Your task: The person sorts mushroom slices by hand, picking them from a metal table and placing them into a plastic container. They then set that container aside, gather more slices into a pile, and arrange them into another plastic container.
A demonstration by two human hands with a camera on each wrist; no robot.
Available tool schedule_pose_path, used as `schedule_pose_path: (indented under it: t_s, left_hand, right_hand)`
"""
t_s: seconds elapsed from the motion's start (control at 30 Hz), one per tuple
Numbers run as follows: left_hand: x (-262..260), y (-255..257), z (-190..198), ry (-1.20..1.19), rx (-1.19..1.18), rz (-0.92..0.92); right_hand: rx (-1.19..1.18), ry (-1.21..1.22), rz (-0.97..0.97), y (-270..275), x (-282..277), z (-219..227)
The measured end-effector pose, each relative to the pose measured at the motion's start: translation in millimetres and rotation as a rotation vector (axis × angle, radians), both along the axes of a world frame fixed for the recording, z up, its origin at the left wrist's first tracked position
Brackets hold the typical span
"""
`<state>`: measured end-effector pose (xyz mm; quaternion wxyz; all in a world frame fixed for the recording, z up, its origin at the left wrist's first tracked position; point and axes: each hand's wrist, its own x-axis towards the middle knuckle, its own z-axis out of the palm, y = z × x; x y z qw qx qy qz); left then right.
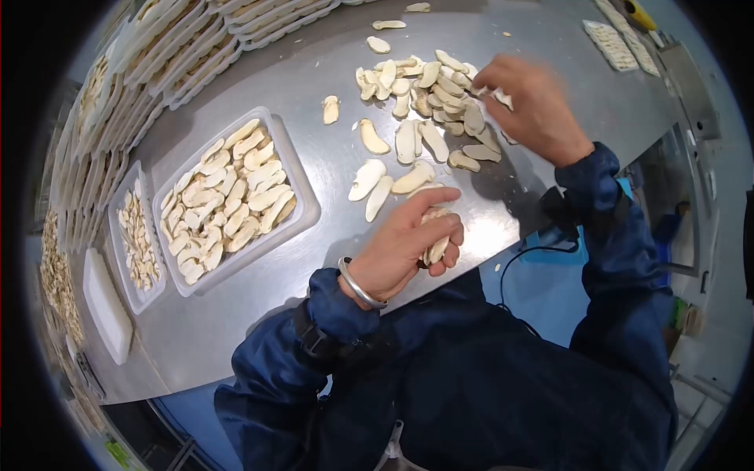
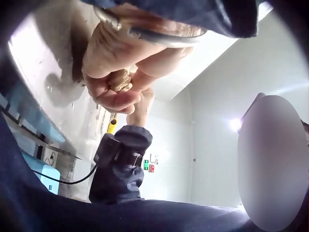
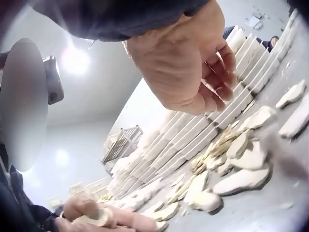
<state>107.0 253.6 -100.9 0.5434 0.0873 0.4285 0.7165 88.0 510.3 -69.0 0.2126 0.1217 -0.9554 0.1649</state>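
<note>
On the wall, a green sign (image 2: 146,165) and a red sign (image 2: 151,168) are too small to read. The metal tabletop (image 1: 314,86) has its near edge running just beside the left hand (image 1: 400,243), whose grip is curled around a few held mushroom slices (image 2: 119,80). The right hand (image 1: 530,102) is at the right side of the loose pile (image 1: 448,98) of slices, well in from the near edge. Its grip is loosely bent; whether it pinches a slice, I cannot tell. A few scattered slices lie between the pile and the large tray (image 1: 308,210) of slices at left, leaving bare metal around them. A narrower tray (image 1: 146,298) stands just beside that one, farther left, with a white block (image 1: 107,306) close by. Stacked trays (image 3: 188,130) bound the far left side; two flat packs (image 1: 611,45) lie at the far right.
</note>
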Motion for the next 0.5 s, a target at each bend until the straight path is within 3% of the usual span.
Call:
schedule_pose_path:
  t_s: [0.1,0.17,0.5]
  left_hand:
    - [0.5,1.6,-2.7,0.007,-0.009,0.101]
    - [1.0,1.7,0.6,0.026,-0.046,0.182]
    - [0.0,-1.7,-6.4,0.026,0.047,0.075]
  right_hand:
    - [0.007,-0.094,0.148,-29.6,10.8,-3.9]
    - [-0.027,-0.06,0.142,-44.7,7.0,-8.4]
    - [0.07,-0.115,0.293,-63.0,-28.7,-22.3]
